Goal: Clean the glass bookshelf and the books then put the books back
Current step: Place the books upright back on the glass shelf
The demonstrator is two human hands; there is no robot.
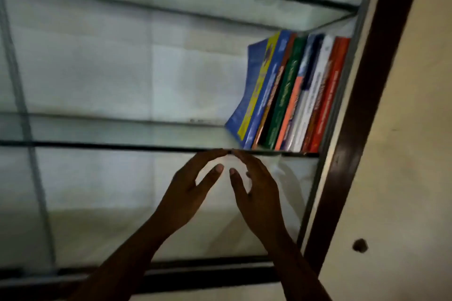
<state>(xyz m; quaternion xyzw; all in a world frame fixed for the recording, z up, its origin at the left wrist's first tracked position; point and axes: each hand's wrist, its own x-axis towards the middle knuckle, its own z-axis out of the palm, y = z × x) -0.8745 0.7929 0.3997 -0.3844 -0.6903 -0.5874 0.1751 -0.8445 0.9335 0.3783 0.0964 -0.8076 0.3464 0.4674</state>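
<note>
A glass bookshelf [122, 146] with several glass shelves fills the view. Several books [288, 95] with blue, yellow, green, orange, white and red spines stand leaning at the right end of the middle shelf. My left hand [190, 188] and my right hand [256, 186] are raised side by side just below that shelf's front edge, left of the books. Their fingers are relaxed and gently curved, and the fingertips meet near the edge. Neither hand holds anything.
A dark wooden frame [362, 129] borders the shelf on the right, with a cream wall [403, 154] beyond it carrying a dark spot [360, 245]. A thin metal upright [27, 129] runs down the left side. The shelf space left of the books is bare glass.
</note>
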